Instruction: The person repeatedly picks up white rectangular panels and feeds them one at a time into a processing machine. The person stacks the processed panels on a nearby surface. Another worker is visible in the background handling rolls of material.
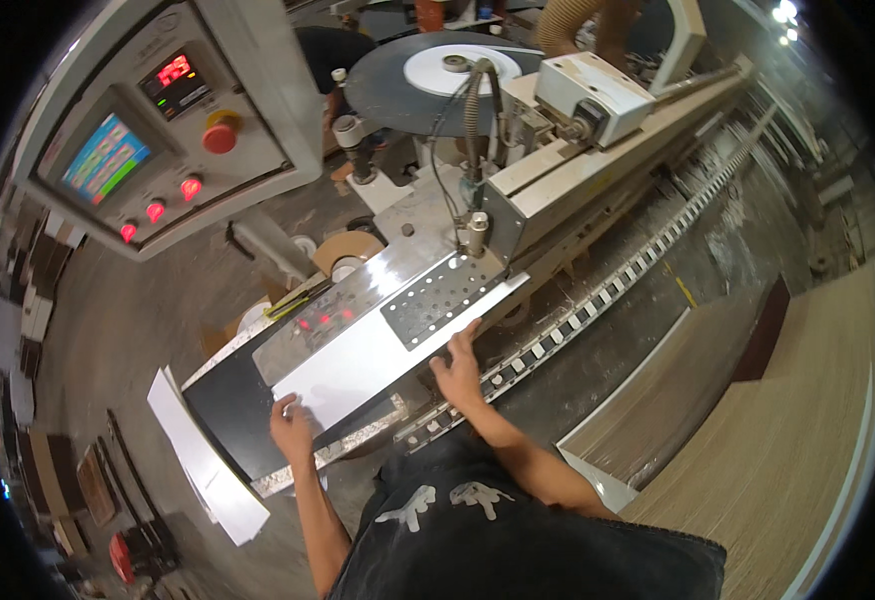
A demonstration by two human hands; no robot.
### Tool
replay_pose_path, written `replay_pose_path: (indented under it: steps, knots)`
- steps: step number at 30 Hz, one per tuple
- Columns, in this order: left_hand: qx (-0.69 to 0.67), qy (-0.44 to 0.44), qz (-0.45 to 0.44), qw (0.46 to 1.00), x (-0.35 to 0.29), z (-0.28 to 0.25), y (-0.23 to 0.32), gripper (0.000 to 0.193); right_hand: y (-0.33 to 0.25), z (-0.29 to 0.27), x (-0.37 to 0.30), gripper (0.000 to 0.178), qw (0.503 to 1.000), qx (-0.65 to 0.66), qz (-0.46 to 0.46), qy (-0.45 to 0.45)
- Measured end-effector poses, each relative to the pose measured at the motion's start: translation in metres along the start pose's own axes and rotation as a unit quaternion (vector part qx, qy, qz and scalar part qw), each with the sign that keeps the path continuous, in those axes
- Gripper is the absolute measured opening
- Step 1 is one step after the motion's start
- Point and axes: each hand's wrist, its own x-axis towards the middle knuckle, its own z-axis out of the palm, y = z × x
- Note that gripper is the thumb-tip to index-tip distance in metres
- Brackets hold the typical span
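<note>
Fingers (465,343) border white board (348,365) on tabletop (230,415); floor (128,340) below.

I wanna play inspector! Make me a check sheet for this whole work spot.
Surface: black bed, pale speckled edge.
Job's things: white board, seemingly partly under a holed plate.
Clutter: white sheets at the bed's left end.
Grips: left grip by the board's left end; right grip open at its near edge.
Cables: thin black cable bowing beside a ribbed hose.
Surroundings: control panel upper left, red lamps lit; wood-look panels right.
</note>
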Motion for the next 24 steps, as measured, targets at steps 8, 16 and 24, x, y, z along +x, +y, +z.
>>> replay_pose_path:
  steps: [8,16,24]
  knots:
    - [0.014,-0.085,0.078,0.993,-0.002,0.062,0.018,0.025,0.028,-0.073,0.046,0.057,0.951,0.305,0.044,0.035]
    - [-0.102,-0.287,0.069,0.95,-0.008,0.091,0.044,0.019,-0.052,0.022,-0.07,0.088,0.735,0.572,0.331,-0.152]
    - [-0.265,-0.616,0.384,0.634,-0.09,-0.017,0.177,0.03,-0.062,0.018,-0.016,0.125,0.739,0.642,0.204,0.026]
